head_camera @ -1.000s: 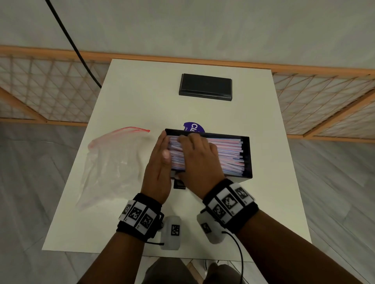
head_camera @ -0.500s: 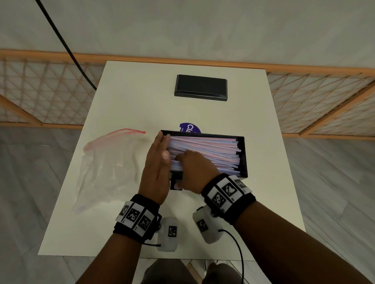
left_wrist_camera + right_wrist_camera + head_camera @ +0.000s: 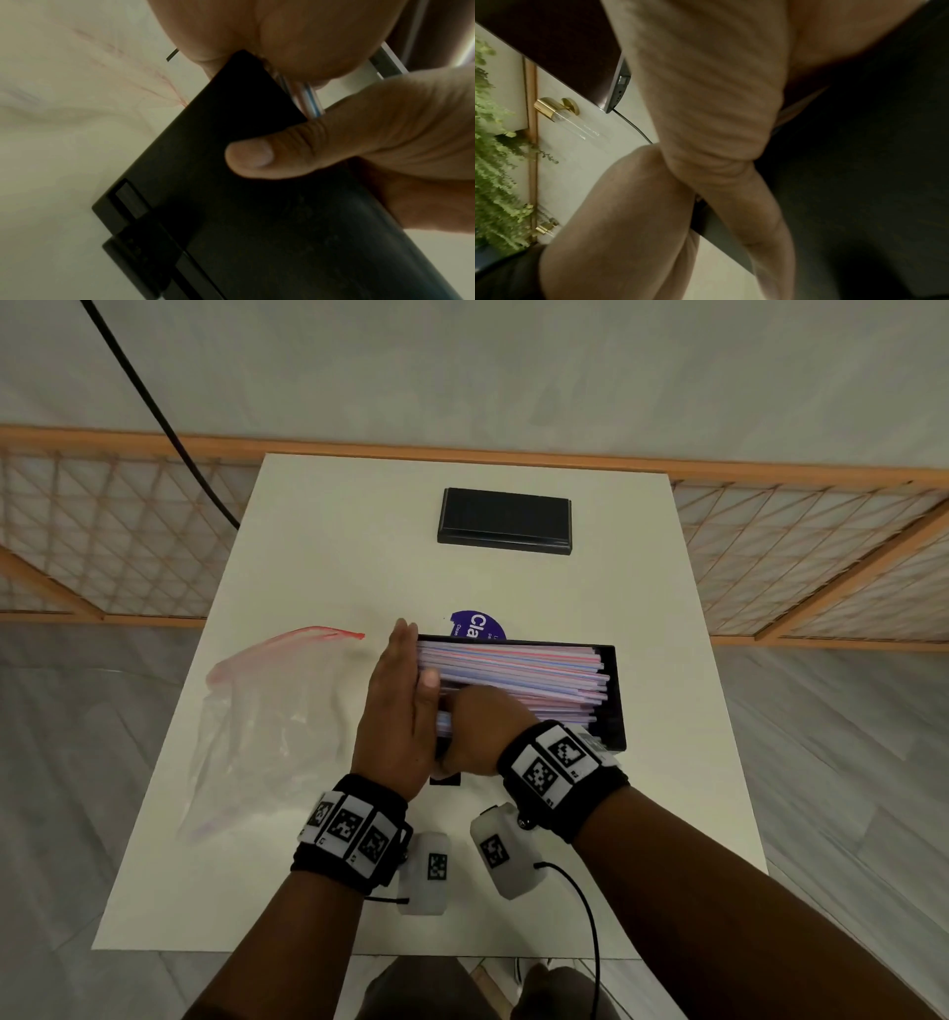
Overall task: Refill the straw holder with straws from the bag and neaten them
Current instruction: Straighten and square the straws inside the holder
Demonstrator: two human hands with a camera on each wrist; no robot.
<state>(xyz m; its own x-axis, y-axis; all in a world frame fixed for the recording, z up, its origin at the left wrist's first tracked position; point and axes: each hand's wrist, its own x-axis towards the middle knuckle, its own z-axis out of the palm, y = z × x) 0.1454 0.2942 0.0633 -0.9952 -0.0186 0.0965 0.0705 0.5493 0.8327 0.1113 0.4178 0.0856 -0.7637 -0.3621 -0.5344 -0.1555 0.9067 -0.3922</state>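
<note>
- Head view: a black straw holder (image 3: 613, 695) lies on the white table (image 3: 328, 546), open side up and packed with pink, blue and white straws (image 3: 513, 667) running left to right.
- The left hand (image 3: 393, 711) stands on edge with straight fingers, its palm flat against the straws' left ends at the holder's left end; the thumb lies over the top of the straws.
- The right hand (image 3: 480, 734) sits at the holder's near left corner with its fingers curled down onto the near straws; whether they grip any straw cannot be told.
- Left wrist view: the right hand's thumb (image 3: 257, 156) presses on the holder's dark front wall (image 3: 231, 203), and a few straw ends (image 3: 308, 101) show between the two hands.
- Right wrist view: mostly blurred skin close to the lens, with the holder's dark wall (image 3: 859, 182) beside it.
- A clear zip bag (image 3: 257, 721) with a red seal lies flat on the table, left of the left hand.
- A black rectangular lid or tray (image 3: 504, 521) sits at the far end of the table, well apart from the holder.
- A purple round sticker (image 3: 475, 625) peeks out just behind the holder.
</note>
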